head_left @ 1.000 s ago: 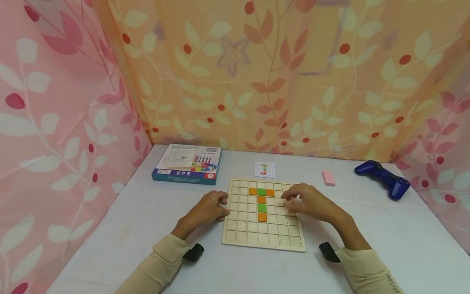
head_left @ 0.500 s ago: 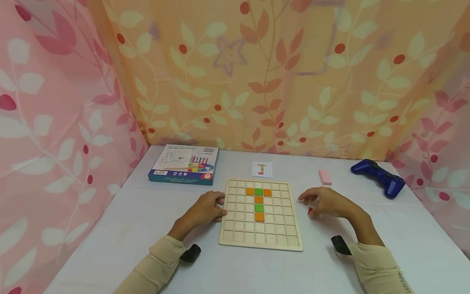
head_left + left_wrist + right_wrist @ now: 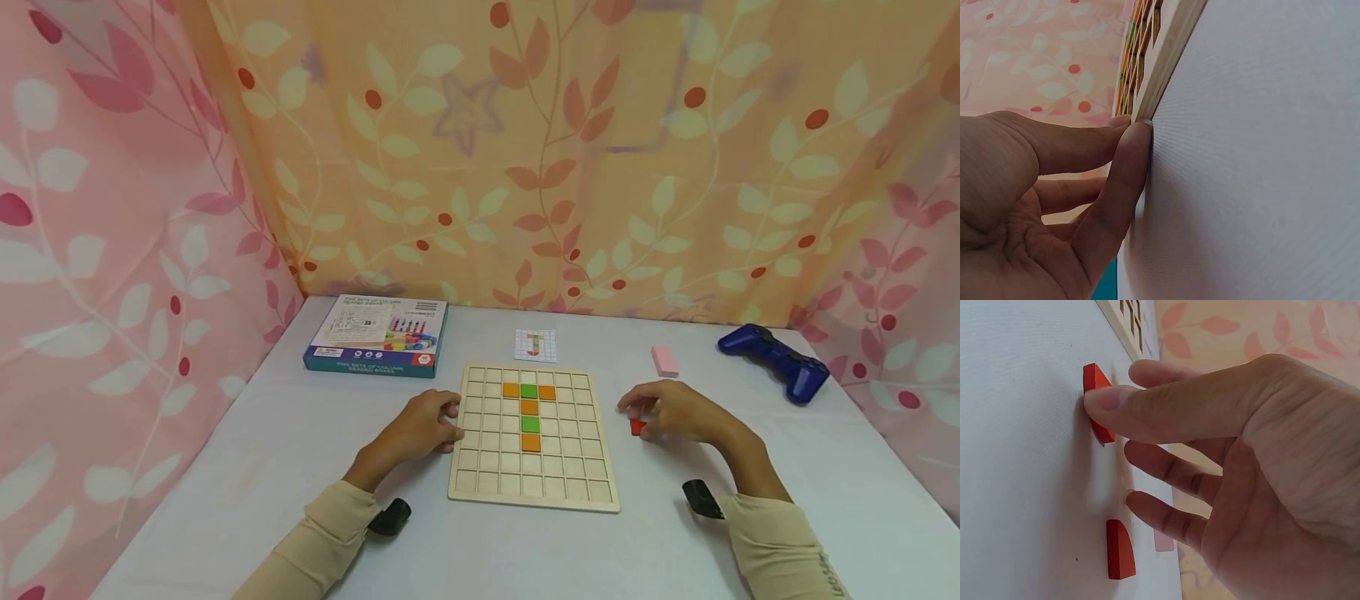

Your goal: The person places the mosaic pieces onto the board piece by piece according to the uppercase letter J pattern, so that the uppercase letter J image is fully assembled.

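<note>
A wooden grid board (image 3: 566, 462) lies flat, with several orange and green square tiles (image 3: 529, 407) forming a T in its cells. My left hand (image 3: 420, 423) holds the board's left edge with thumb and finger, seen close in the left wrist view. Right of the board, my right hand (image 3: 678, 412) is low over the table, its thumb touching a red quarter-round piece (image 3: 637, 427). In the right wrist view the other fingers stand apart from that piece. A second red quarter-round piece (image 3: 1121, 550) lies beyond the fingertips; the hand hides it in the head view.
A small pattern card (image 3: 536, 345) lies behind the board. At the back left is a flat boxed set (image 3: 375, 335). A pink block (image 3: 664, 362) and a blue game controller (image 3: 774, 362) lie at the right. Patterned cloth walls (image 3: 480, 167) enclose the white table.
My right hand has moved right, from above the board's right side to the red piece on the table. The left hand stays at the board's edge.
</note>
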Tool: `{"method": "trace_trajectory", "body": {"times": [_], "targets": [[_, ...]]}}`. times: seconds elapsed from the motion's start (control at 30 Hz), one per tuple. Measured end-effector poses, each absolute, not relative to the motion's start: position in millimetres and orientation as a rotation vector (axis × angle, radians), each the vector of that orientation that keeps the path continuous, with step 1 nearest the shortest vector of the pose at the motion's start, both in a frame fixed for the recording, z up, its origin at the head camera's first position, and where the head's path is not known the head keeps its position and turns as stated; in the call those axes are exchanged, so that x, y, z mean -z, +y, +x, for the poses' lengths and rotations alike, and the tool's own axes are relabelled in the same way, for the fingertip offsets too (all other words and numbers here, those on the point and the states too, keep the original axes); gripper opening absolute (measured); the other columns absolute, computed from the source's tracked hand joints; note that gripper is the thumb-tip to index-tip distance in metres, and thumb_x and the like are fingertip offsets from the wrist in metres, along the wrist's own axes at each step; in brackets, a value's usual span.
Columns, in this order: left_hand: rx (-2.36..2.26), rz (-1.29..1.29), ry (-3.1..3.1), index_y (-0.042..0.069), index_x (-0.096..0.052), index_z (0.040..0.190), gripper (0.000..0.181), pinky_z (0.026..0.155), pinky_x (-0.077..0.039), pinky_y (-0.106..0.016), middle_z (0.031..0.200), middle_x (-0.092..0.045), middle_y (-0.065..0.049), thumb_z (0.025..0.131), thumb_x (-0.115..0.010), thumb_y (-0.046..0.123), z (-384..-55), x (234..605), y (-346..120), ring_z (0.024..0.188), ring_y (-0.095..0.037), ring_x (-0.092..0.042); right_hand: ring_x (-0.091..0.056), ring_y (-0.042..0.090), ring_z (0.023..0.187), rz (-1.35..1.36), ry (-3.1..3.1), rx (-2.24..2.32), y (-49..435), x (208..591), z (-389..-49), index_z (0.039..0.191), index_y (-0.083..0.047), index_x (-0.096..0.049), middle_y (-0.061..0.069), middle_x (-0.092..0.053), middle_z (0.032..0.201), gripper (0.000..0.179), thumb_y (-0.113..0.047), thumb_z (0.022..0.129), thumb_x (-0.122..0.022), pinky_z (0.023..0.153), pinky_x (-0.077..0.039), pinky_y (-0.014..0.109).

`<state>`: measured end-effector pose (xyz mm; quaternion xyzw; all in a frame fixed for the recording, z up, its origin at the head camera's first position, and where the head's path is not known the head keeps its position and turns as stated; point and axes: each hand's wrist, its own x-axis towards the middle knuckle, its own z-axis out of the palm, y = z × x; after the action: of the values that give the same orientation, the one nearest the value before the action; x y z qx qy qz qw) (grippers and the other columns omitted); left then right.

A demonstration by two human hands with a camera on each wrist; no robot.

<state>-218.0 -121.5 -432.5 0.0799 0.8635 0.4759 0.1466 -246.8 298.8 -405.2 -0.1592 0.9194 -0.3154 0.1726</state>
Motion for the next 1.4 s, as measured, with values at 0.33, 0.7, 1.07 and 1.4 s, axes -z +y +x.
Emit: {"method": "trace_trajectory", "body": {"times": [0.33, 0.7, 1.07, 1.4], "targets": [[-1.377, 0.219, 2.483, -0.008, -0.055, 0.146, 0.057, 0.068, -0.061, -0.027, 0.112, -0.058, -0.010, 0.093, -0.075, -0.003, -217, 431, -120, 0.082, -0.016, -0.062, -0.062, 0.020, 0.093, -0.429, 2.699, 0.780, 302, 406, -245, 0.101, -0.009, -0.079, 0.001, -0.072, 0.099, 0.027, -0.015, 0.077, -0.092, 0.085, -0.053, 0.039], [-1.368, 0.245, 2.485, -0.008, -0.055, 0.146, 0.056, 0.067, -0.060, -0.025, 0.113, -0.058, -0.011, 0.094, -0.075, -0.002, -216, 431, -121, 0.083, -0.016, -0.062, -0.060, 0.018, 0.090, -0.476, 2.727, 0.792, 297, 412, -249, 0.102, -0.007, -0.079, 0.001, -0.072, 0.098, 0.024, -0.019, 0.083, -0.089, 0.082, -0.053, 0.036], [-1.359, 0.236, 2.498, -0.007, -0.055, 0.146, 0.056, 0.068, -0.059, -0.026, 0.113, -0.057, -0.011, 0.094, -0.075, -0.002, -215, 429, -121, 0.084, -0.016, -0.061, -0.059, 0.019, 0.092, -0.645, 2.747, 0.870, 264, 410, -244, 0.104, -0.011, -0.082, -0.003, -0.072, 0.097, 0.024, -0.022, 0.083, -0.089, 0.079, -0.049, 0.029], [-1.372, 0.226, 2.497, -0.008, -0.055, 0.146, 0.056, 0.067, -0.059, -0.025, 0.112, -0.057, -0.011, 0.094, -0.075, -0.003, -215, 430, -120, 0.083, -0.016, -0.061, -0.057, 0.019, 0.103, -0.737, 2.744, 0.810, 221, 407, -230, 0.105, -0.015, -0.083, -0.009, -0.070, 0.100, 0.020, -0.023, 0.087, -0.087, 0.092, -0.051, 0.040]]}}
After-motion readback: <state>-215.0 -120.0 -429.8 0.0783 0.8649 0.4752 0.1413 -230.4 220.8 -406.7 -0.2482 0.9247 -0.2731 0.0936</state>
